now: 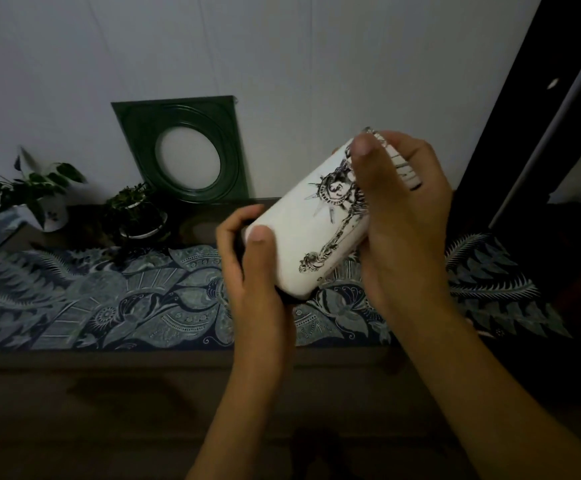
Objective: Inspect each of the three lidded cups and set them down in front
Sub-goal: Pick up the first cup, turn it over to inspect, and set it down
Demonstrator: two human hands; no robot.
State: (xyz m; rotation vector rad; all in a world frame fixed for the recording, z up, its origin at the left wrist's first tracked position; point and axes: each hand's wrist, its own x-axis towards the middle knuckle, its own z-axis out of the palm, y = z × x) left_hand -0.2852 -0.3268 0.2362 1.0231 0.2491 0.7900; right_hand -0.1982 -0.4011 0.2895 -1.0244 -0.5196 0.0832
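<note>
A white cup (303,230) with a black line drawing of a crowned statue is held tilted on its side above the table, one end pointing down-left and the other up-right. My left hand (251,271) grips the lower-left end, thumb on the white wall and fingers curled round a dark end part. My right hand (396,209) holds the upper-right end, thumb across the drawing. That end is mostly hidden by my fingers. No other lidded cup is in view.
A blue patterned cloth (109,299) covers the dark table (143,368). Two potted plants (39,195) (140,213) stand at the back left. A green square frame (185,150) leans on the wall. A dark upright edge (524,133) rises at the right.
</note>
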